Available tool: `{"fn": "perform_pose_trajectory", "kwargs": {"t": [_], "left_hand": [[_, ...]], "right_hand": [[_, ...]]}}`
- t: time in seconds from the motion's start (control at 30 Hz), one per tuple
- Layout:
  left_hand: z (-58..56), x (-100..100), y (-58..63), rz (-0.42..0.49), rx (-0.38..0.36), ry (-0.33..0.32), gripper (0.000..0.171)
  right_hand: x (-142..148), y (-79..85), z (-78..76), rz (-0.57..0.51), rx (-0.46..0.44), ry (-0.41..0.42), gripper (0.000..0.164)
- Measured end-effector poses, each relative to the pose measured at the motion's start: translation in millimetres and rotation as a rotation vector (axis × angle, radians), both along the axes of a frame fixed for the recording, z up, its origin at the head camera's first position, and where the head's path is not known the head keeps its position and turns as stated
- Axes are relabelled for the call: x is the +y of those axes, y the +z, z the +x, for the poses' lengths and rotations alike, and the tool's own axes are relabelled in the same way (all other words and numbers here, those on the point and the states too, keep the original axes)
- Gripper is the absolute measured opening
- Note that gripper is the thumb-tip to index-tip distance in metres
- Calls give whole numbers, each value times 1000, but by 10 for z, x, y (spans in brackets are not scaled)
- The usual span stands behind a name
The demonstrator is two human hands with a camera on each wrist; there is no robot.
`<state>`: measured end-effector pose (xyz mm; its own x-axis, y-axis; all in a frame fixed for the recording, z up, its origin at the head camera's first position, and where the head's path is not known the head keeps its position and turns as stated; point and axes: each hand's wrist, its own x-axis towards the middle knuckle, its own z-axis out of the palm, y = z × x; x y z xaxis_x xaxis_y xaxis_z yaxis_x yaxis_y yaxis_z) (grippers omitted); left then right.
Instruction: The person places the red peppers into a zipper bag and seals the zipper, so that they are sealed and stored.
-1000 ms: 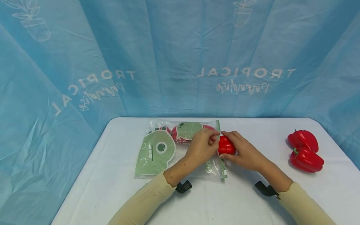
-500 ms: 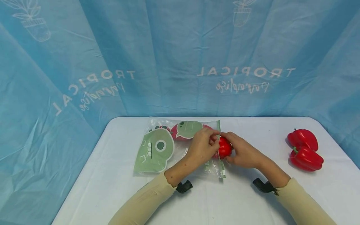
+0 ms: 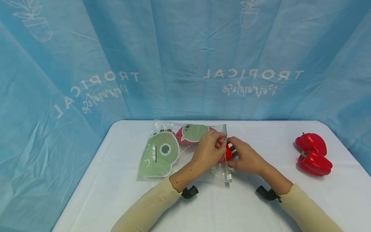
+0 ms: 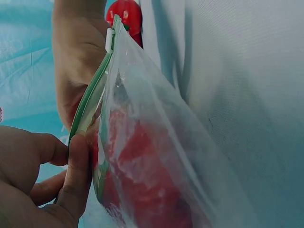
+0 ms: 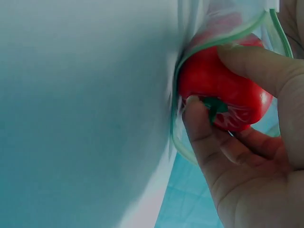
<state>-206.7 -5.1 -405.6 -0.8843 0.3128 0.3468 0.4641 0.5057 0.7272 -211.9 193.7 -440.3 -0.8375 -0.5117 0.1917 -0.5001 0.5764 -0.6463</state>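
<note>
A clear zip bag (image 3: 157, 158) with green cartoon prints lies flat on the table, its green-edged mouth facing right. My left hand (image 3: 210, 146) pinches the upper edge of that mouth between thumb and fingers, which lifts the plastic. Partly inside the opening is a red bell pepper (image 5: 216, 78), its green stem turned outward. Thumb and fingers of my right hand (image 3: 246, 157) grip this pepper at the mouth. Through the plastic another red shape (image 3: 179, 137) shows near the back of the bag.
Two more red bell peppers, one behind (image 3: 312, 144) and one in front (image 3: 315, 163), lie at the right of the white table (image 3: 95, 180). A blue printed curtain (image 3: 179, 58) hangs behind the table's far edge.
My right hand has moved left, and the bell pepper has gone deeper into the bag's mouth. My left hand keeps its pinch in nearly the same place.
</note>
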Motion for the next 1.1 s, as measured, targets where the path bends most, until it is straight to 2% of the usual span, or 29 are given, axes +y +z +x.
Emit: {"fn": "perform_pose_trajectory", "kwargs": {"t": [0.3, 0.43, 0.57, 0.67, 0.77, 0.9, 1.1], "left_hand": [[-14, -6, 0, -16, 31, 12, 25], [-22, -1, -6, -30, 47, 16, 26], [-15, 0, -6, -33, 44, 21, 27], [-14, -1, -8, -27, 42, 17, 27], [-19, -4, -5, -24, 50, 17, 27], [-30, -12, 1, -22, 64, 16, 26], [-37, -34, 22, -23, 71, 11, 25]], "right_hand": [[-46, -7, -13, -114, -117, 46, 56], [-64, -7, -29, -148, -164, 58, 47], [-103, -9, -55, -147, -177, 46, 51], [-144, -18, -75, -128, -174, 33, 57], [-189, -36, -103, -108, -170, 31, 48], [-241, -68, -147, -76, -119, 15, 38], [-281, -78, -175, -60, -89, -4, 35]]}}
